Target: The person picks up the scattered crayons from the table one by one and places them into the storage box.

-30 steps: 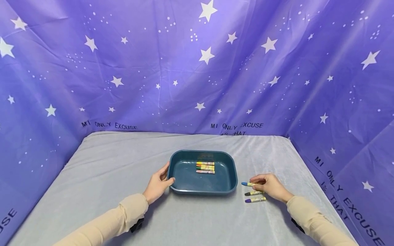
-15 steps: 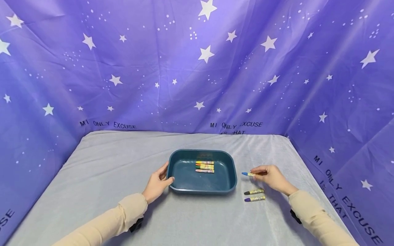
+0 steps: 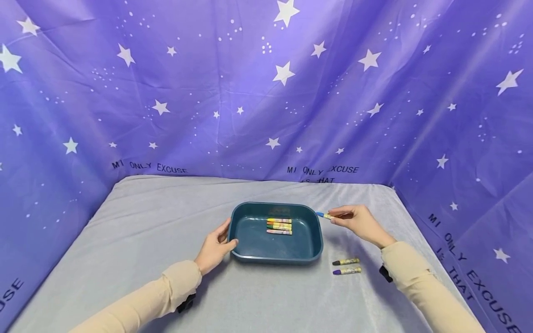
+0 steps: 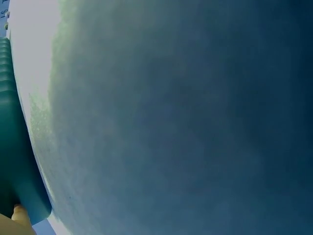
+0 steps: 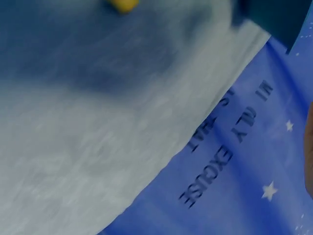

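Observation:
My left hand (image 3: 214,249) grips the left end of a dark teal plastic tray (image 3: 275,260), its thumb over the rim. In the left wrist view the tray's outer wall (image 4: 17,147) fills the left edge. Inside the tray several crayons (image 3: 279,226) lie side by side, with yellow, orange, green and pink tips. Between the thumb and fingers of my right hand (image 3: 358,223) is a blue crayon (image 3: 323,215), its tip by the tray's far right corner; whether it touches the rim I cannot tell.
On the grey cloth (image 3: 283,300), right of the tray, a black crayon (image 3: 345,262) lies above a purple crayon (image 3: 347,271). A purple star-printed curtain (image 3: 233,83) closes off the back and both sides. The right wrist view shows a blurred yellow end (image 5: 123,5).
My right hand has lifted the blue crayon from beside the black one and carried it away from me and left, up to the tray's corner. The left hand and tray stay put.

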`<action>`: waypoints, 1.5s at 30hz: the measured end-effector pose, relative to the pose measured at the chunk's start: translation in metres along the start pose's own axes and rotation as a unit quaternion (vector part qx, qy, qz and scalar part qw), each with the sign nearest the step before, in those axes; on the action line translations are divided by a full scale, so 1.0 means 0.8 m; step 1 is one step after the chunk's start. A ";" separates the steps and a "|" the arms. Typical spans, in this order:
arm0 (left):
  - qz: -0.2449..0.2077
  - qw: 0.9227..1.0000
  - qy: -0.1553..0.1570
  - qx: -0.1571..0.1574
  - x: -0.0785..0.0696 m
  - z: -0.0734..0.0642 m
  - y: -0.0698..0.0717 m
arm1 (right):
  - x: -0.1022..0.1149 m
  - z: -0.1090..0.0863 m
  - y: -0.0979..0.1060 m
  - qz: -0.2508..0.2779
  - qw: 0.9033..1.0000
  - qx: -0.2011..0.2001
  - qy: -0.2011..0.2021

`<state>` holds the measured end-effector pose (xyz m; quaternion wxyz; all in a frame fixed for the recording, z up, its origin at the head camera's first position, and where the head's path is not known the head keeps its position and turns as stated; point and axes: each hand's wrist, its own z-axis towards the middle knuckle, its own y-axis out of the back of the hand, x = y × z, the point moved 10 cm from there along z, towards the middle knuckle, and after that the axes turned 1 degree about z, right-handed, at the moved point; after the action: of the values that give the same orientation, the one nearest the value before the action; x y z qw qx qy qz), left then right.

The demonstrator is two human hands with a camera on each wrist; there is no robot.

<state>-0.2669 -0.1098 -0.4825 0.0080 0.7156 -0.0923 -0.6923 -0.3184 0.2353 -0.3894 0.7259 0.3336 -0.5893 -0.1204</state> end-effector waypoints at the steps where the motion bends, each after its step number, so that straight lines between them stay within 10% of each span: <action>1: 0.003 1.000 -0.001 0.000 0.000 0.000 0.000 | 0.004 0.004 -0.004 0.005 1.000 0.002 0.004; 22: -0.001 1.000 -0.006 -0.003 -0.001 0.002 -0.004 | 0.030 0.052 -0.121 0.044 0.997 0.069 0.004; 45: 0.005 1.000 -0.001 -0.012 0.006 0.005 0.000 | 0.022 0.061 -0.180 0.011 0.996 0.092 -0.019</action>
<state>-0.2705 -0.1103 -0.4872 0.0196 0.7145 -0.0873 -0.6939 -0.3276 0.1010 -0.4623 0.6821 0.3903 -0.6151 -0.0641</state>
